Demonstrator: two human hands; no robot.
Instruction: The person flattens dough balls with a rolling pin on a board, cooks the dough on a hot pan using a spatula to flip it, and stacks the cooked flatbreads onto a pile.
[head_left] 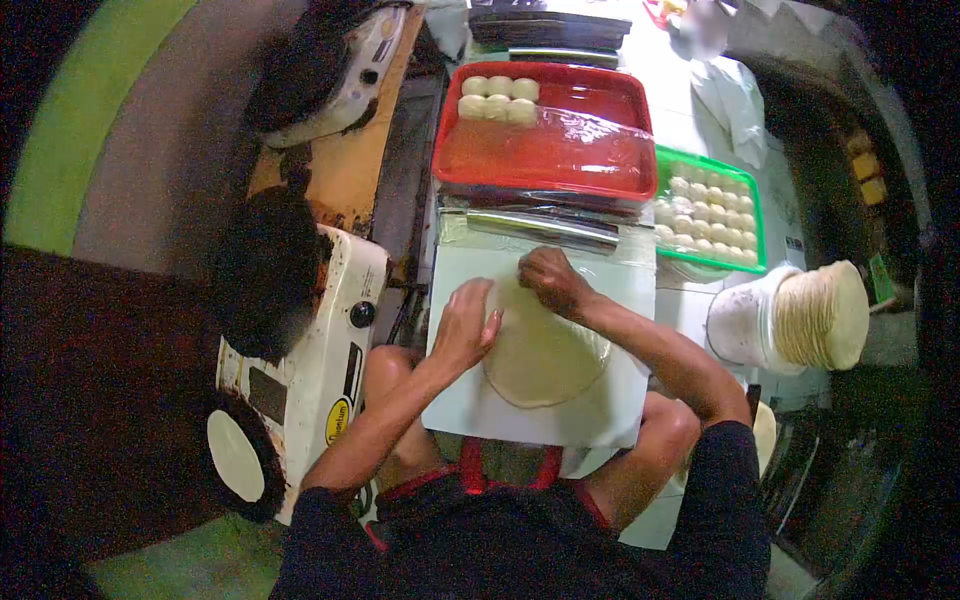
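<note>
A thin, flattened round of pale dough (548,365) lies on a white board (610,420) in front of me. My left hand (465,325) is at the dough's left edge, fingers stretched out and thumb apart, holding nothing. At the upper part of the dough is my right hand (555,283), its fingers curled closed. Whether the dough's edge is pinched in them is hidden. Clear plastic film lies over the board's far end, beside a shiny metal strip (545,228).
Beyond the board, a red tray (645,150) holds several dough balls under plastic film. A green tray (760,225) of dough balls sits to its right. Stacked flat rounds (820,315) top a white bucket (735,320) at right. Stained white stoves (345,290) stand at left.
</note>
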